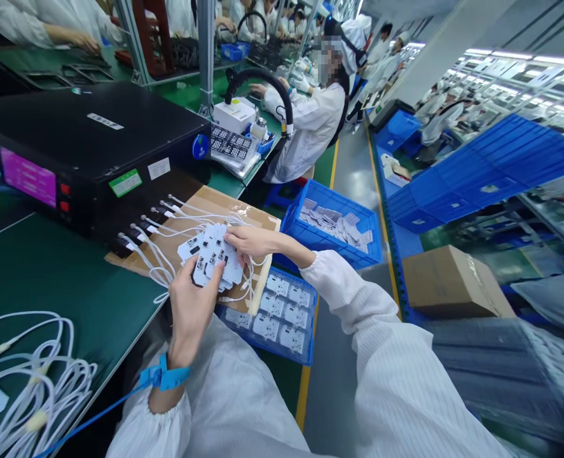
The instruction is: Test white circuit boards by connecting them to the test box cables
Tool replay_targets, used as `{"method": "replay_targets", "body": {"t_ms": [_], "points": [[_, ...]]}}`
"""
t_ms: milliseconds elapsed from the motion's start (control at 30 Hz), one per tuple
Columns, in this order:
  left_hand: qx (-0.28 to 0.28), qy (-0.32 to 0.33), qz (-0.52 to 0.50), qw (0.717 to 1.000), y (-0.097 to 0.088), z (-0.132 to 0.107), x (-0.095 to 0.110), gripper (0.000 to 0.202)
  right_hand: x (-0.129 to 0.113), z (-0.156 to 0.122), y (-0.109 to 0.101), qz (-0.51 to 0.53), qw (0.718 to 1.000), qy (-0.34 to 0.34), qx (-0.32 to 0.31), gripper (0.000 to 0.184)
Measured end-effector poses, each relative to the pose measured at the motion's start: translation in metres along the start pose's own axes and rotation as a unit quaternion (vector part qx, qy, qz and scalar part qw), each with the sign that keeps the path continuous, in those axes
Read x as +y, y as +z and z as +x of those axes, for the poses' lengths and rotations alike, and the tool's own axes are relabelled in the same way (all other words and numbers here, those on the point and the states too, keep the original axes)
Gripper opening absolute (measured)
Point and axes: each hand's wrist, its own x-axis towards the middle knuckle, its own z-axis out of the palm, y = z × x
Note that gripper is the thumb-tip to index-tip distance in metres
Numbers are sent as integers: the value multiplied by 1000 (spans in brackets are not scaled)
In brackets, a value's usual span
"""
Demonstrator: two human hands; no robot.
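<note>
My left hand (193,305) grips a stack of small white circuit boards (213,257) from below, thumb along its near edge. My right hand (252,242) pinches the top right of the same stack, fingers closed on a board. White cables (177,219) run from the boards to ports on the front of a black test box (91,152) with a pink display. The stack hovers over a sheet of brown cardboard (236,210) at the bench edge. A blue wrist strap (165,376) circles my left wrist.
A blue tray (310,331) of white boards sits below the bench edge, and a blue bin (332,226) of parts stands beyond it. Loose white cables (34,381) lie on the green bench at left. A cardboard box (453,283) and blue crates sit right. Other workers sit ahead.
</note>
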Motion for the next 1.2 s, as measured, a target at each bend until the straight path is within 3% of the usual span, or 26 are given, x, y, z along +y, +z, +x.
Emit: {"method": "replay_targets", "body": {"t_ms": [267, 433, 667, 767, 867, 1000, 1100, 1200], "points": [[29, 52, 46, 997, 8, -5, 10, 45, 12, -7, -7, 54, 998, -25, 16, 31], [15, 11, 7, 1000, 0, 1, 10, 41, 17, -24, -7, -45, 988, -93, 113, 39], [59, -52, -37, 996, -19, 3, 14, 42, 39, -47, 28, -183, 964, -39, 190, 31], [90, -65, -42, 993, -23, 1, 16, 48, 45, -45, 45, -202, 954, -62, 212, 17], [102, -92, -46, 989, -26, -2, 18, 54, 44, -41, 56, -158, 950, -93, 254, 14], [114, -118, -35, 986, -33, -5, 25, 59, 45, -35, 63, -171, 932, -97, 304, 21], [138, -124, -33, 982, -41, -8, 32, 62, 50, -23, 64, -239, 917, -77, 309, 27], [162, -136, -14, 977, -54, -12, 31, 67, 49, -14, 62, -237, 920, -81, 301, 29]]}}
